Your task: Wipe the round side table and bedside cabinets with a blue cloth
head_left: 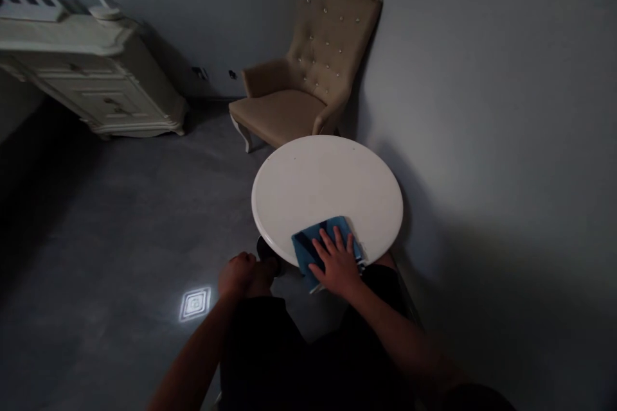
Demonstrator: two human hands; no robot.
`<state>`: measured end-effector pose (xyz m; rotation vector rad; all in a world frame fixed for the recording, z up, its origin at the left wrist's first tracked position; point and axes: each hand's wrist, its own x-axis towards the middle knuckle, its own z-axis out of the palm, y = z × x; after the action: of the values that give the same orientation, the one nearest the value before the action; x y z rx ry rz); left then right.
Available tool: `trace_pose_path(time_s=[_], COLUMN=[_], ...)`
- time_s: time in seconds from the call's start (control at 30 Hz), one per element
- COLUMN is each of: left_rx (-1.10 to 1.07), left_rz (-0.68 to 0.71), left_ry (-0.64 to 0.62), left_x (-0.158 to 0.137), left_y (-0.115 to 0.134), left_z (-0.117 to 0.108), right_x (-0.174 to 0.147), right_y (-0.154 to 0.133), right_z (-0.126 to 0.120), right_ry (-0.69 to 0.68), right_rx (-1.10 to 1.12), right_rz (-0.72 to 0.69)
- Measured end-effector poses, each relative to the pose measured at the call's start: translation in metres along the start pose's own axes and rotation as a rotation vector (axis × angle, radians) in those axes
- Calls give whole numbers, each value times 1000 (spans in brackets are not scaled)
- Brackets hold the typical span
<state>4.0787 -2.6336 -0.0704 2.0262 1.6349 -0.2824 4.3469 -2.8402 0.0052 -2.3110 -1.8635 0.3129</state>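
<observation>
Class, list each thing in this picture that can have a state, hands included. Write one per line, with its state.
Blue cloth: laid flat, overhanging the near edge
Round white table: upright, partly covered
Right hand: spread open on the cloth
Left hand: loosely curled
Tufted armchair: upright
Cabinet drawer: shut
Cabinet door: shut
Floor light pattern: lit

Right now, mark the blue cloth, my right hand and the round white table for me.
Blue cloth (303, 252), head view: its uncovered left part.
Right hand (338, 268), head view: back of the hand.
Round white table (326, 183), head view: bare top surface.
</observation>
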Motion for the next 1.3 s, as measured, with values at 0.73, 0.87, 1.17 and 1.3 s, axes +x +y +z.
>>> trace_pose_path(time_s=[0.73,0.87,1.17,1.3], left_rx=[70,95,52,8], left_rz=[-106,-109,-53,-5], left_ry=[-116,-113,-73,-64], left_x=[46,44,33,26], left_y=[-21,-13,4,1], left_z=[21,16,12,14], right_x=[333,363,203,81], right_y=[284,291,248,187], right_z=[-97,-101,-87,-62], right_ry=[20,19,-19,-42], right_rx=[-255,-253,-349,-362], right_rz=[522,596,501,441])
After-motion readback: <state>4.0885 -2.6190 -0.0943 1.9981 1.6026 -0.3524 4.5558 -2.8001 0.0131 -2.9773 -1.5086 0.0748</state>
